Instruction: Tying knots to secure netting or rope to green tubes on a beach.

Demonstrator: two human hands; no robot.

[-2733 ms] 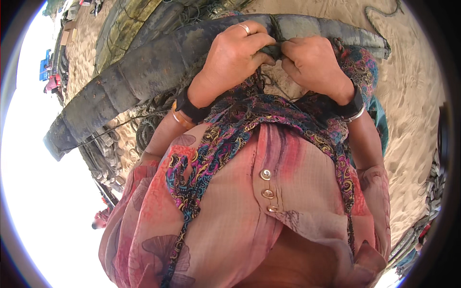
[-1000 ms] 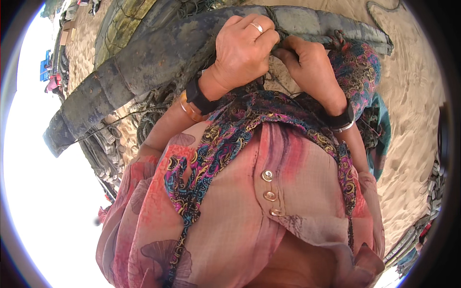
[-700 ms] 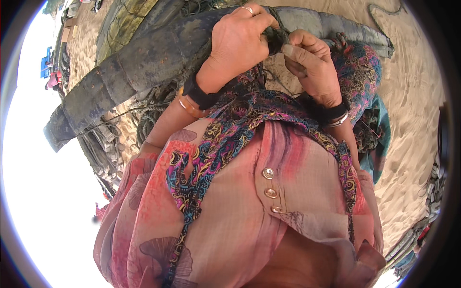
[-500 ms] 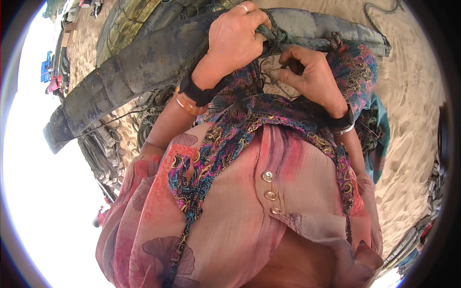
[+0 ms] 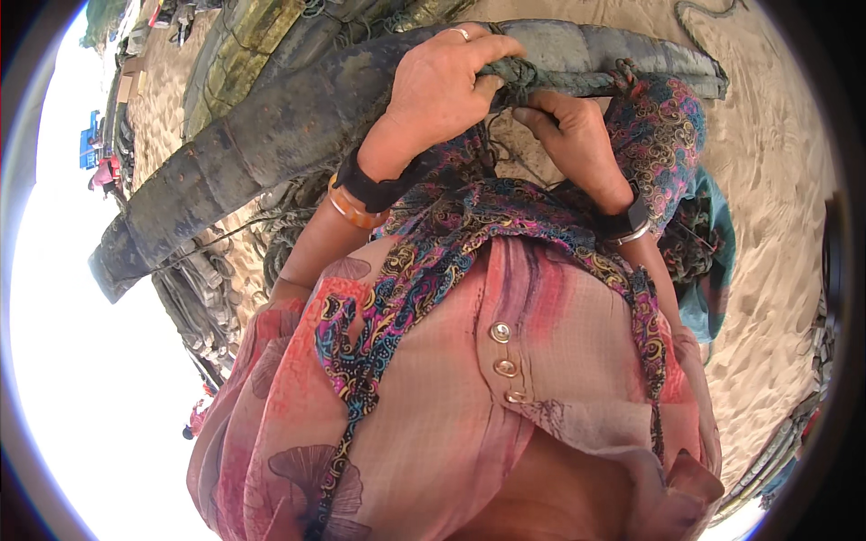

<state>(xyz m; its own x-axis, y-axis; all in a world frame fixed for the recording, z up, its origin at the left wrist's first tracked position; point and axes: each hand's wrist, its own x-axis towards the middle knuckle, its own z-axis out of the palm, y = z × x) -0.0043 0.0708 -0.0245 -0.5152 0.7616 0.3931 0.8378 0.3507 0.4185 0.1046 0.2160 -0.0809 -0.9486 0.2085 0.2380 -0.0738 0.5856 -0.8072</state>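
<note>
A long, weathered dark grey strip (image 5: 216,149), crossed by bands, lies curved in front of me. A grey-green knotted rope (image 5: 516,74) runs along its near edge, with red strands (image 5: 625,75) toward the right end. My left hand (image 5: 437,90), ringed, has its fingers closed round the rope just left of the knot. My right hand (image 5: 577,144) is closed, thumb and forefinger at the rope just below and right of the knot; their tips are partly hidden. Dark thin cords hang beneath, above my patterned cloth (image 5: 658,126).
Yellowish-green and grey bundles (image 5: 244,54) with netting lie beyond the strip. Piles of grey strips and rope (image 5: 194,298) lie at left, others at far right (image 5: 767,451). Cardboard boxes (image 5: 131,81), a blue object (image 5: 88,140) and small distant people (image 5: 104,173) are at upper left, on sand (image 5: 758,252).
Since half a second ago my left hand has moved slightly down. My right hand has risen toward the knot, and more of the rope along the strip shows.
</note>
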